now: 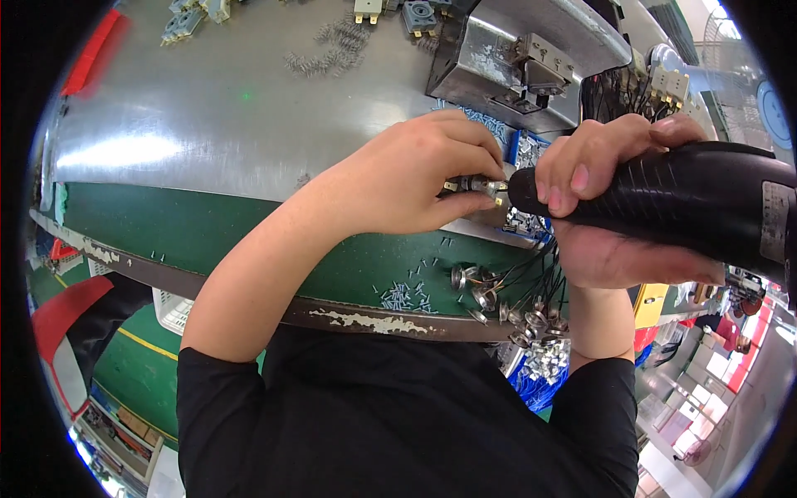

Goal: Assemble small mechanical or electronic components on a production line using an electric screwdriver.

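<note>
My left hand (425,173) is closed, thumb and fingers pinching a small dark component with brass-coloured terminals (475,184); the fingers cover much of it. In my right hand (594,158) lies a thick black electric screwdriver (664,195), held level, its nose pointing left at the component. The tip meets or nearly meets the component; I cannot tell which. Just behind and below the nose is a blue tray of small metal parts (525,149), partly hidden by my right hand.
A metal fixture (498,62) stands behind my hands. Loose springs (336,46) and switch-like parts (419,17) lie on the steel sheet (207,108). Screws (405,297) and round metal parts with black wires (481,290) lie on the green tabletop near its front edge.
</note>
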### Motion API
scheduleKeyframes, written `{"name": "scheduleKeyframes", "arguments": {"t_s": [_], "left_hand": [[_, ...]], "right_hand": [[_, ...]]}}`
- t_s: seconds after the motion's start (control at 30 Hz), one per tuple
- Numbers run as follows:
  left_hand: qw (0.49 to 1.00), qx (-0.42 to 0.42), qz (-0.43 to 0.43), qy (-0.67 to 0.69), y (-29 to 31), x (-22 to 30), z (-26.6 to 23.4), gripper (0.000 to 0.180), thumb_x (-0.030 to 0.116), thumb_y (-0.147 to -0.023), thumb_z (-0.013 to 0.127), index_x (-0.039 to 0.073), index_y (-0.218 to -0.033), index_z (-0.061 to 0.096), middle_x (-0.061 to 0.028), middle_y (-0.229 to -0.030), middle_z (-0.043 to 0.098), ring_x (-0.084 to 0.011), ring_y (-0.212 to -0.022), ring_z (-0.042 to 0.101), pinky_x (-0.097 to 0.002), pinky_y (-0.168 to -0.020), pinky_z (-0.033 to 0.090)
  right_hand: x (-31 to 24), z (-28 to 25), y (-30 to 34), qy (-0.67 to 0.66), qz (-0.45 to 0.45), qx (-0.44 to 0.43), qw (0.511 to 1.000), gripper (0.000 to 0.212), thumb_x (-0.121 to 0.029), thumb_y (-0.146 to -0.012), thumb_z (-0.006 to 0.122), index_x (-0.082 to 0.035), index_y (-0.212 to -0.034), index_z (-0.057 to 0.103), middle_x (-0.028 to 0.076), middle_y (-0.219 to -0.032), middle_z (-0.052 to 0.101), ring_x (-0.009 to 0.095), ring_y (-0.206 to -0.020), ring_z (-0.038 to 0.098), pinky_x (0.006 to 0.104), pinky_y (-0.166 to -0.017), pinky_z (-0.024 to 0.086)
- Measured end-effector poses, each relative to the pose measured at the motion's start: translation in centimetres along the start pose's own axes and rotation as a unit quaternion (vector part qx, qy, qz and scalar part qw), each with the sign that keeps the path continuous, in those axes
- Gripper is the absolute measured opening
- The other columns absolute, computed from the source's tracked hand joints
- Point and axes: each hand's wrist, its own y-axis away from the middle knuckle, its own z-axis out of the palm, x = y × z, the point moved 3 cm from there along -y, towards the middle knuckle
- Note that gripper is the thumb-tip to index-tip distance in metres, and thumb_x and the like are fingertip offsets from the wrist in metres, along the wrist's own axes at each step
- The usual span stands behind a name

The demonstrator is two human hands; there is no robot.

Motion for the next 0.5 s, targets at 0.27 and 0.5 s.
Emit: {"name": "scheduleKeyframes", "arguments": {"t_s": [0.27,0.5], "left_hand": [[1.0,-0.014,0.004,-0.013,-0.2,0.4,-0.2,0.024,0.018,-0.084,0.081,0.004,-0.104,0.077,-0.0081,-0.111,0.073,-0.0313,-0.108,0.066,-0.0416,-0.093,0.055],[1.0,-0.022,0.002,0.005,-0.3,1.0,-0.4,0.029,0.009,-0.081,0.083,0.002,-0.109,0.076,-0.0127,-0.115,0.073,-0.0343,-0.107,0.066,-0.0444,-0.095,0.053]], "right_hand": [[-1.0,0.8,-0.2,-0.017,0.079,0.078,0.994,0.113,-0.098,-0.078,0.047,-0.008,-0.146,0.037,0.007,-0.078,0.054,0.018,-0.058,0.056,0.0349,-0.056,0.05],[-2.9,-1.8,-4.8,-0.011,0.03,0.098,0.995,0.118,-0.095,-0.082,0.049,-0.007,-0.158,0.032,0.008,-0.08,0.056,0.02,-0.062,0.056,0.0384,-0.06,0.049]]}}
